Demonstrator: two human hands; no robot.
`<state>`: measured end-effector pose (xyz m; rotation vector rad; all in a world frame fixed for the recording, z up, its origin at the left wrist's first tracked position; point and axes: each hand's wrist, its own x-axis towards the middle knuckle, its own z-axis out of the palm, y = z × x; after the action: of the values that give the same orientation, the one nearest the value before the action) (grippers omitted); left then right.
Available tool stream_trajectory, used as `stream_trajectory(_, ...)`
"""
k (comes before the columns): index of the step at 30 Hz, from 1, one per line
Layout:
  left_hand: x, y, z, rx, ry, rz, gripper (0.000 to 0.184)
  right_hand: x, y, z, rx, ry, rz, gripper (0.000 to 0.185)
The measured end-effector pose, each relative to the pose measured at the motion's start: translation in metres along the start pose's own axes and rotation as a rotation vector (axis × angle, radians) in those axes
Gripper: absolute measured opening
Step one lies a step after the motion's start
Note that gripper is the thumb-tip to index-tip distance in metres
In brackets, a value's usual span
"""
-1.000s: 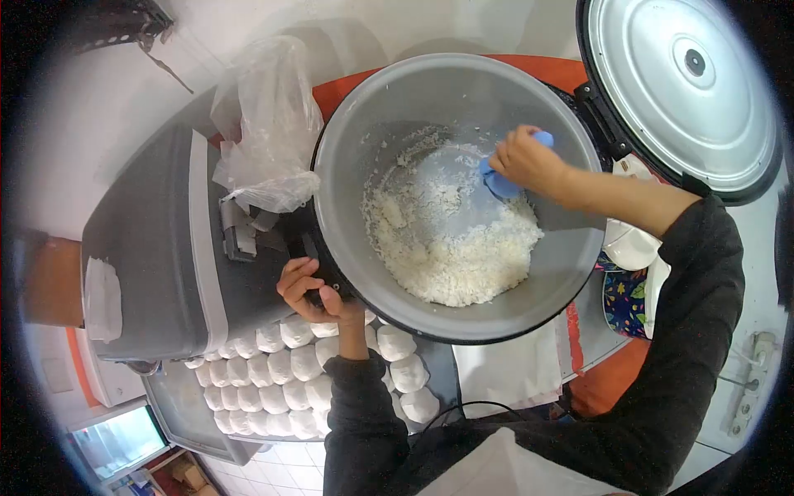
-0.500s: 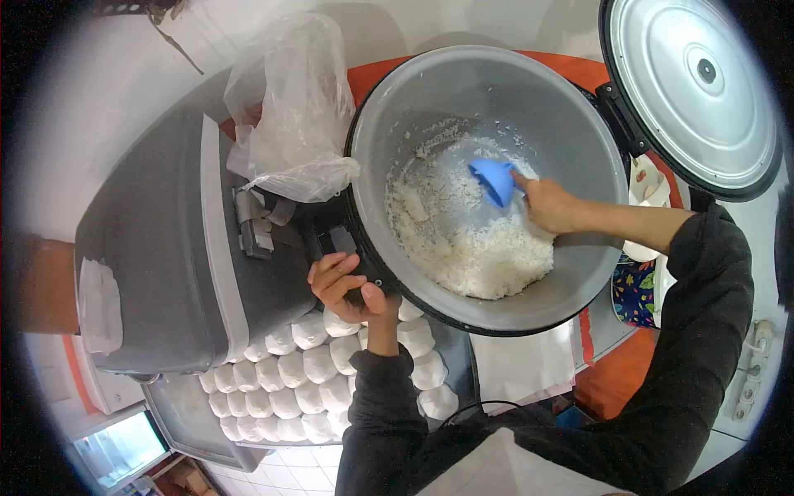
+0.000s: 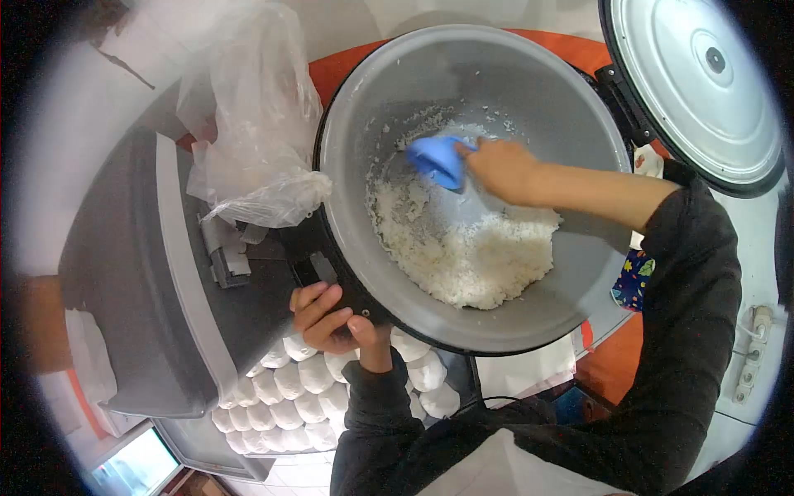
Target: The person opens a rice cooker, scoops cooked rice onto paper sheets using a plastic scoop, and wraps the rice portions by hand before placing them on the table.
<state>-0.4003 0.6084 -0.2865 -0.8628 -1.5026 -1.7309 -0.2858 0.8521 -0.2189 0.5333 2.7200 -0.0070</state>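
A blue scoop (image 3: 438,163) is in my right hand (image 3: 506,171), with the fingers closed around its handle. It is over the left part of the big grey pot (image 3: 571,107) of a rice cooker. White rice (image 3: 488,264) is heaped at the pot's near side, and loose grains cling to its wall. My left hand (image 3: 331,318) is at the cooker's black front panel (image 3: 318,266), its fingers curled and its thumb against the dark edge. The cooker's round lid (image 3: 695,78) stands open at the right.
A clear plastic bag (image 3: 256,124) is left of the pot, by a large dark grey container (image 3: 116,273). Rows of white wrapped bundles (image 3: 285,384) lie below my left hand. White paper (image 3: 529,368) lies by the pot's near edge. A power strip (image 3: 753,355) is at the right.
My right hand has moved the blue scoop leftward across the pot. My left hand stays at the cooker's front. The whole view has shifted slightly.
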Motion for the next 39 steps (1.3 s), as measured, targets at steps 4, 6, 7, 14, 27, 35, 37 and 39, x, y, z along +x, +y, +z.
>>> stream_trajectory(4, 0.001, 0.002, -0.005, -0.089, -0.085, -0.031, 0.021, 0.028, -0.028, -0.009, -0.039, 0.040, -0.220, 0.050)
stream_trajectory(6, 0.002, 0.009, -0.002, -0.076, -0.073, -0.046, 0.021, 0.026, -0.024, -0.005, -0.019, 0.007, -0.313, 0.050)
stream_trajectory(7, 0.002, 0.013, 0.002, -0.026, -0.025, -0.084, 0.021, 0.025, -0.022, 0.000, -0.021, 0.003, -0.301, 0.050)
stream_trajectory(14, -0.002, 0.015, -0.005, 0.074, -0.046, -0.160, 0.021, -0.021, -0.017, -0.020, -0.177, -0.227, -0.644, 0.055)
stream_trajectory(27, 0.000, 0.028, -0.001, 0.043, -0.058, -0.282, 0.021, -0.037, -0.037, 0.012, 0.418, -0.329, -0.257, 0.045)
stream_trajectory(35, -0.003, 0.013, -0.008, 0.042, -0.039, -0.178, 0.021, -0.033, -0.040, 0.023, 0.821, -0.539, -0.059, 0.038)
stream_trajectory(37, -0.001, 0.022, -0.008, 0.087, -0.091, -0.219, 0.021, -0.032, -0.031, 0.014, 1.126, -0.701, 0.115, 0.038)
stream_trajectory(39, 0.003, 0.027, -0.006, 0.088, -0.108, -0.218, 0.021, -0.020, -0.021, 0.003, 1.204, -0.616, 0.095, 0.037)
